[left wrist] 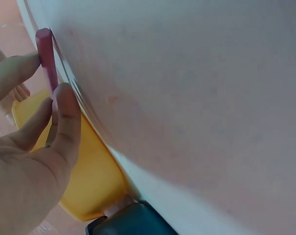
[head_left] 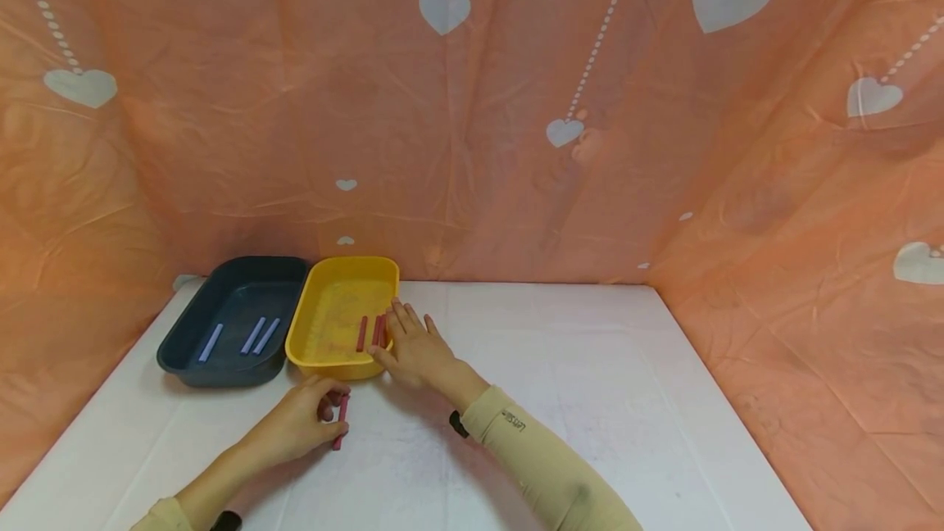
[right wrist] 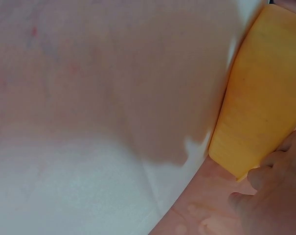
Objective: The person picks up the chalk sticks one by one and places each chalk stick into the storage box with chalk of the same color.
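Note:
My left hand (head_left: 298, 424) is over the table in front of the yellow tray (head_left: 320, 369). Between thumb and fingertips it pinches a slim red stick (left wrist: 46, 51), its long sides flat-faceted in the left wrist view. My right hand (head_left: 420, 352) lies across the right rim of the yellow tray, fingers extended and spread in the head view. In the right wrist view its fingers (right wrist: 274, 160) are at the tray's edge. Several red sticks (head_left: 361, 334) lie inside the tray close to this hand, partly covered by it.
A dark blue-grey tray (head_left: 221, 377) stands left of the yellow one, side against side, holding 3 pale violet sticks (head_left: 211, 342). Both trays are at the back left of the white table (head_left: 560, 400). An orange curtain (head_left: 501, 211) with white hearts hangs behind and to the sides.

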The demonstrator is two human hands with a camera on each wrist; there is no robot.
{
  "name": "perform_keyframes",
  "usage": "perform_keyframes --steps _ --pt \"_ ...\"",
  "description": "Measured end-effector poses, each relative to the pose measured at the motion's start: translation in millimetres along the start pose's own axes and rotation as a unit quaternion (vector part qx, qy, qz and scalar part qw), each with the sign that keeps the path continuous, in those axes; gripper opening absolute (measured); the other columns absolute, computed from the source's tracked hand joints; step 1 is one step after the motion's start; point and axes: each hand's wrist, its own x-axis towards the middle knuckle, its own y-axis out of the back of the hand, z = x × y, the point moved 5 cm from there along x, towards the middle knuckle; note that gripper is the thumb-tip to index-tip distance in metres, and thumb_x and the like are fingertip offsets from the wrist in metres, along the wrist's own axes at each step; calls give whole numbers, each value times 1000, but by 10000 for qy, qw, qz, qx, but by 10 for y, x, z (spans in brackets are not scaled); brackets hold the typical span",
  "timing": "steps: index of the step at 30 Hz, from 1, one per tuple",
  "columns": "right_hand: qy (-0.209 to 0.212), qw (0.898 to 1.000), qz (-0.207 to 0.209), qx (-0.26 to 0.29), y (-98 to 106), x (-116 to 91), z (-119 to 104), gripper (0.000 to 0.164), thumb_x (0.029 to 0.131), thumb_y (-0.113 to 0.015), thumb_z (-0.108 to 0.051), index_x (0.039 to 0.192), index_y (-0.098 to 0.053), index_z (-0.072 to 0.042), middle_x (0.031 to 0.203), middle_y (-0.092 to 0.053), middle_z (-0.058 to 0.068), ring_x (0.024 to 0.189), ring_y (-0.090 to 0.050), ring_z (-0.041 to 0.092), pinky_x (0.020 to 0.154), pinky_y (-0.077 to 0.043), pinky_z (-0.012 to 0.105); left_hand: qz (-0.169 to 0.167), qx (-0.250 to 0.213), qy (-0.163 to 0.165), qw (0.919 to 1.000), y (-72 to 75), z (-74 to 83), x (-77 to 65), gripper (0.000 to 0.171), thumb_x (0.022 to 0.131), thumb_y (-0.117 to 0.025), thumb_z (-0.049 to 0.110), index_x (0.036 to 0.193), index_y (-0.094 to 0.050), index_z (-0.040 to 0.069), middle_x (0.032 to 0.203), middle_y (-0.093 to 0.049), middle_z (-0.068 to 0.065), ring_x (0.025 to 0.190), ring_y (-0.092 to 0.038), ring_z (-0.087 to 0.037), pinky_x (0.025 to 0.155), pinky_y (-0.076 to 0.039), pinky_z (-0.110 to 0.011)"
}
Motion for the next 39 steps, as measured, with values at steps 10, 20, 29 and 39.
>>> perform_keyframes --steps 10,20,29,39 --pt "1 10000 -21 -52 5 4 -2 77 109 -32 -59 166 -21 -8 175 -8 7 160 -14 24 127 -18 49 147 -601 -240 9978 -54 36 -23 47 77 -87 -2 119 -66 -4 100 -60 -4 83 -62 -13 74 -56 -26" --pt "25 10000 30 -52 -2 9 -2 77 109 -32 -59 166 -22 -8 174 -9 8 159 -15 24 127 -19 49 203 -590 -417 9972 -62 74 -46 47 76 -85 -4 119 -66 -2 101 -61 -4 85 -63 -12 76 -57 -27" --pt "33 10000 18 -82 6 11 -4 77 109 -33 -59 166 -23 -8 174 -11 8 159 -15 25 127 -20 49 411 -1276 -541 9895 26 112 -58 47 81 -82 -8 123 -62 -4 112 -60 -13 88 -68 -19 69 -59 -23" --pt "1 10000 -22 -30 19 -14 -19 77 109 -29 -59 166 -21 -8 174 -11 8 160 -14 24 127 -19 48 988 -1412 -979 9802 228 230 27 49 83 -79 -12 129 -60 -7 119 -60 -21 93 -69 -26 72 -61 -25"
